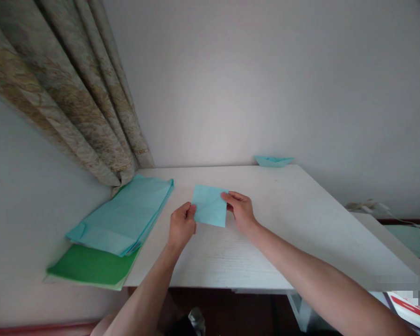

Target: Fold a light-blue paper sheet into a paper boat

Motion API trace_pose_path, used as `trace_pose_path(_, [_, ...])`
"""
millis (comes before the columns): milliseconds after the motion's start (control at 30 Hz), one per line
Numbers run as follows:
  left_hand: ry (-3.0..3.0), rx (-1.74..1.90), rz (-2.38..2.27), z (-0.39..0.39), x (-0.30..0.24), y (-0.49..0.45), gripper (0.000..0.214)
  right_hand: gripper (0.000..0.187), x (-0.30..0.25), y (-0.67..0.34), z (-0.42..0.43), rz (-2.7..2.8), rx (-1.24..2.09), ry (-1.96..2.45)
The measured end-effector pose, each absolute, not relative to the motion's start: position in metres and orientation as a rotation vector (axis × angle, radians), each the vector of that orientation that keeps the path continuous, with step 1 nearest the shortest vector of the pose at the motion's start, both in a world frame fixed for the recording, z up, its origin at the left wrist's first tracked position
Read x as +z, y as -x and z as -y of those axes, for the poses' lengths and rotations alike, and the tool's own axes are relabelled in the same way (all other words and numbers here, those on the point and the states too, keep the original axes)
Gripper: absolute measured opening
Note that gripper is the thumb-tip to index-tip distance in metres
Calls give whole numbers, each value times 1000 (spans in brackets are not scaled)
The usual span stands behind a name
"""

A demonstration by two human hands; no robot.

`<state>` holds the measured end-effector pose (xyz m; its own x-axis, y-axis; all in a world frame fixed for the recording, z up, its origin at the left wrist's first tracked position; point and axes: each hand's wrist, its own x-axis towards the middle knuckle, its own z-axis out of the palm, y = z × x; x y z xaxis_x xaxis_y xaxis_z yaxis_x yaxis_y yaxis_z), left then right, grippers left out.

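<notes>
The blue paper square hides part of my left hand; right of the white desk, a red-and-white item is pixelated and cut off

The one head-worn camera looks forward and down from close above the near edge of a white desk, facing a plain wall, with a patterned curtain at upper left of the frame.
</notes>
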<state>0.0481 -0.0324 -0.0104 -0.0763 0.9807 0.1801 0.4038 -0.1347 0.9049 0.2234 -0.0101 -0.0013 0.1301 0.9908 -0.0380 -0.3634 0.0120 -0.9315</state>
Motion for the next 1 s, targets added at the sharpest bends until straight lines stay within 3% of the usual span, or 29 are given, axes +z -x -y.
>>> trace_pose_path(300, [-1015,1316,-1206,25,-15,-44,36,25,-5,-227,7,1002,1483,1040])
trace_pose_path(467, [-1179,1232,-1223,29,-2,-40,31,30,-12,-228,11,1324,1632,1093])
trace_pose_path(667, [-1321,1031,-1202,34,3,-40,29,38,-20,-229,11,1454,1560,1157])
trace_pose_path(1000, [-1379,867,-1173,31,-4,-37,30,35,-12,-229,9,1391,1341,1207])
